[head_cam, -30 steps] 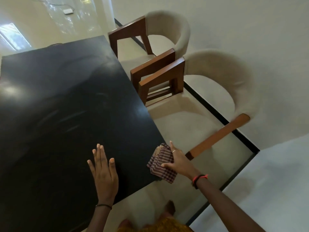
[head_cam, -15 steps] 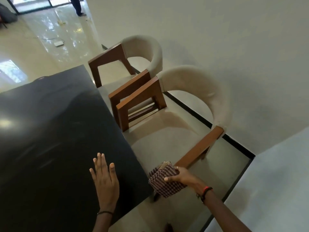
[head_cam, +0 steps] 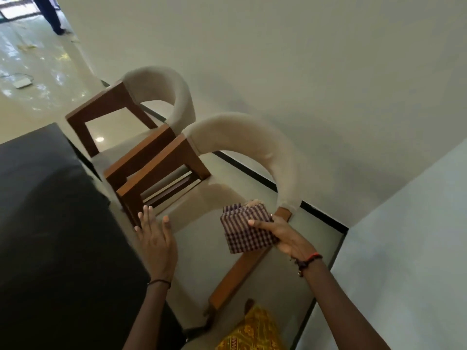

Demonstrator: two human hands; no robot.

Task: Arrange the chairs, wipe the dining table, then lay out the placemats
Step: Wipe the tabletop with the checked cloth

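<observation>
The black dining table (head_cam: 45, 223) fills the lower left. Two beige chairs with brown wooden arms stand along its right side: the near chair (head_cam: 252, 147) and the far chair (head_cam: 161, 84). My left hand (head_cam: 156, 238) is flat with straight fingers, off the table's edge, its fingertips at the near chair's left arm. My right hand (head_cam: 285, 236) grips a folded purple checked cloth (head_cam: 246, 228) above the near chair's right arm (head_cam: 237, 276).
A pale wall (head_cam: 328, 84) runs close behind the chairs, with a black skirting strip (head_cam: 252, 173) along its foot. A light grey surface (head_cam: 404, 248) rises at the right. A person's legs (head_cam: 50, 13) stand far off on the glossy floor.
My left hand slid off the tabletop to the right, toward the near chair's left arm. My right hand carried the cloth up and right, over the chair's right arm. The view tilted up.
</observation>
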